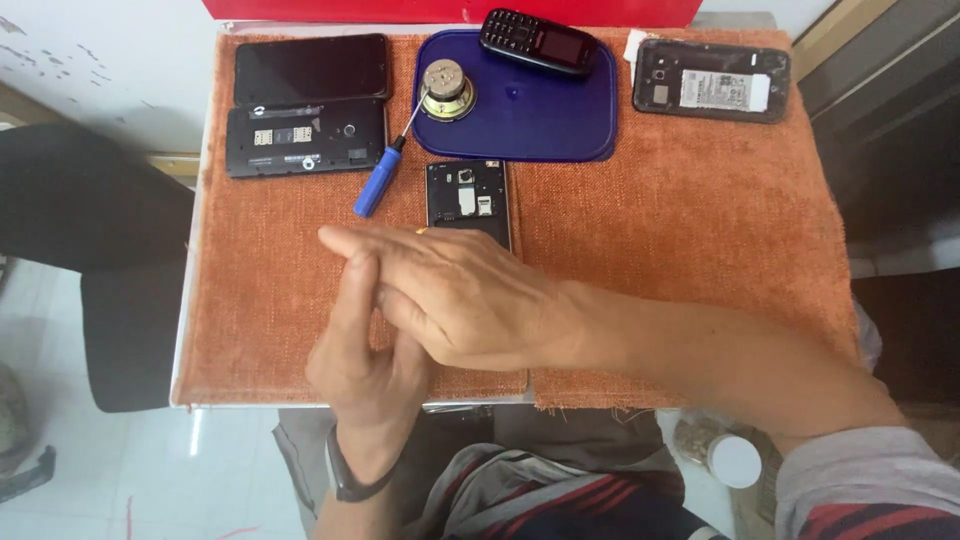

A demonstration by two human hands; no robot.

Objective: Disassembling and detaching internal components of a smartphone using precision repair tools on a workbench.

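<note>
Left hand: your left hand (pixel 365 360) rises from the near edge of the table, fingers upright and drawn together, pressed against the right hand. A dark band sits on its wrist. You cannot tell whether anything is pinched between the fingers.
Right hand: your right hand (pixel 455 295) reaches across from the right, fingers curled loosely and laid over the left fingers. Whether it grips anything is hidden.
Opened phone: a small phone with its back cover off (pixel 468 203) lies just beyond your knuckles, near the middle of the table, its near end covered by the right hand.
Screwdriver: a blue-handled screwdriver (pixel 380 182) lies just left of that phone, its tip pointing up towards the tray.
Tray: a dark blue plastic tray (pixel 540 115) sits at the far edge, centre.
Speaker: a small round speaker (pixel 446 88) rests on the tray's left part.
Keypad phone: a black keypad phone (pixel 538 43) lies across the tray's far rim.
Far left corner: a black smartphone, screen up (pixel 310 68), with an open phone back (pixel 305 138) just nearer to you.
Far right corner: another opened phone showing a pale battery (pixel 712 81).
Cover: an orange woven cloth (pixel 700 220) spreads over the table.
</note>
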